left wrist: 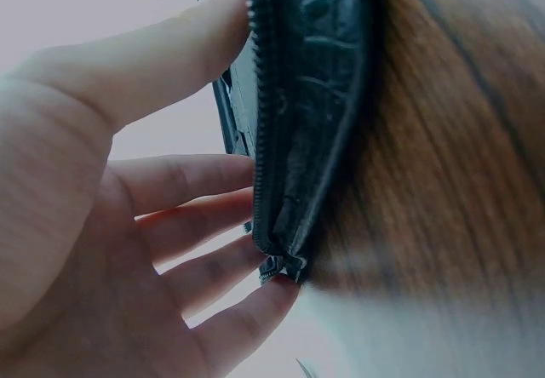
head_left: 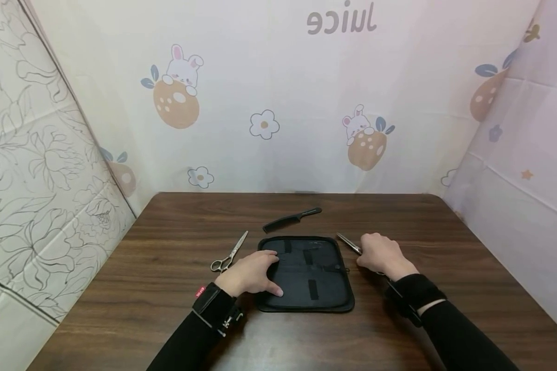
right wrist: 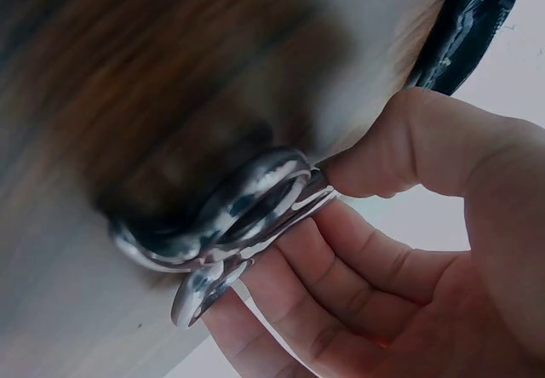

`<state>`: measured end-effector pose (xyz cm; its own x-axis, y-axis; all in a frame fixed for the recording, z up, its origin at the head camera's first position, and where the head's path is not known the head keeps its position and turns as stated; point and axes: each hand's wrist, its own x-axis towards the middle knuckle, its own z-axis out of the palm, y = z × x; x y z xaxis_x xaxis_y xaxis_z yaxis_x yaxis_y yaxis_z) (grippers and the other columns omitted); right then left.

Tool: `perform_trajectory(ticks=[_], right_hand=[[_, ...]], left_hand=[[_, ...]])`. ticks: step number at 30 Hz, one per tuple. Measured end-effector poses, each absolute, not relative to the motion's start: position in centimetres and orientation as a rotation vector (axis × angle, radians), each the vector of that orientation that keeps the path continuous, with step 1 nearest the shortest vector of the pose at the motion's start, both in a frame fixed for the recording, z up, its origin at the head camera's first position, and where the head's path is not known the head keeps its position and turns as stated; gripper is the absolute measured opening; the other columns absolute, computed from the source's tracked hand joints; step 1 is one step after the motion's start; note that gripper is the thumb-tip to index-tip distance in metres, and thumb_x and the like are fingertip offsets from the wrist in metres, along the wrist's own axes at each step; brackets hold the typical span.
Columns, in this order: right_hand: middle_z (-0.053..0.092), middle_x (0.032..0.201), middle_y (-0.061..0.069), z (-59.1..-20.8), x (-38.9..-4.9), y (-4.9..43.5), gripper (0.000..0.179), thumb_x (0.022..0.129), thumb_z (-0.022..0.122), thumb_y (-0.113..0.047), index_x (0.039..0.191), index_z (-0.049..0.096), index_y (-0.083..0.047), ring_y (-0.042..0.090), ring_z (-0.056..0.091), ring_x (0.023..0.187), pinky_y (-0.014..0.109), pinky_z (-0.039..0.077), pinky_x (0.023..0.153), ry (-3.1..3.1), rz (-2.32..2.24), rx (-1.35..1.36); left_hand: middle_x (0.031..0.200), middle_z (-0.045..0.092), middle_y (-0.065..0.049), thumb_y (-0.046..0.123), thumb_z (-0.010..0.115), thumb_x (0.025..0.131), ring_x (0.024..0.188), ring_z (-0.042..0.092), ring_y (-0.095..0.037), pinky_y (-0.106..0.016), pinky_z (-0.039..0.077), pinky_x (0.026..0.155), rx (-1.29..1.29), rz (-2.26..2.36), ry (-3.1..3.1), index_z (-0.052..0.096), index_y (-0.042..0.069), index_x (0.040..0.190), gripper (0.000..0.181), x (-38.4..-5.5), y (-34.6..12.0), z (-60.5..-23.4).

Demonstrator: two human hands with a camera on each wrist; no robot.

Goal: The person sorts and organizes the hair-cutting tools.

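A black zip case [head_left: 327, 296] lies spread on the table, its inside with elastic loops facing up. My left hand [head_left: 248, 273] rests on the case's left edge, thumb and fingers spread; close up, the fingertips touch the toothed zipper edge [left wrist: 260, 140]. To the right of the case, my right hand [head_left: 384, 256] holds a pair of metal scissors [head_left: 349, 243], blades pointing away to the upper left. In the right wrist view, thumb and fingers pinch the scissors near the shiny finger rings [right wrist: 255, 203]. Part of the scissors is hidden under that hand.
Another pair of silver scissors [head_left: 232, 252] lies left of the case, close to my left hand. Behind the case is a black comb [head_left: 290, 220]. The brown wooden table [head_left: 176, 226] ends at a patterned cloth backdrop [head_left: 269, 154].
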<state>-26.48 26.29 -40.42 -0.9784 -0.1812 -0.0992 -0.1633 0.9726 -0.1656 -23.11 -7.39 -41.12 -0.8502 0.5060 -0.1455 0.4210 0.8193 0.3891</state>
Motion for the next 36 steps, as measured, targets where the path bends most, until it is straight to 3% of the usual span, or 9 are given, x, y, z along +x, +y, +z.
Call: perform_trajectory(ticks=[14,36], right_hand=[[0.052,0.07,0.007,-40.0,-26.3,25.3,0.015,0.084,0.069,-0.009,0.077,0.055,-0.009,0.023,0.048,0.062,0.04,0.038,0.058,3.032,-0.226,-0.303],[0.052,0.07,0.006,-39.6,-26.1,23.3,0.014,0.085,0.072,-0.011,0.079,0.058,-0.01,0.022,0.049,0.06,0.036,0.037,0.055,3.064,-0.267,-0.319]], left_hand=[[0.156,0.044,-0.009,0.044,0.086,0.08,0.144,0.04,-0.03,-0.05,0.038,0.112,0.734,0.517,2.768,0.056,0.005,0.144,0.081,-23.3,-7.4,-41.1],[0.156,0.044,-0.009,0.045,0.087,0.08,0.144,0.041,-0.031,-0.056,0.038,0.11,0.7,0.548,2.759,0.055,0.006,0.145,0.082,-22.9,-7.6,-41.2]])
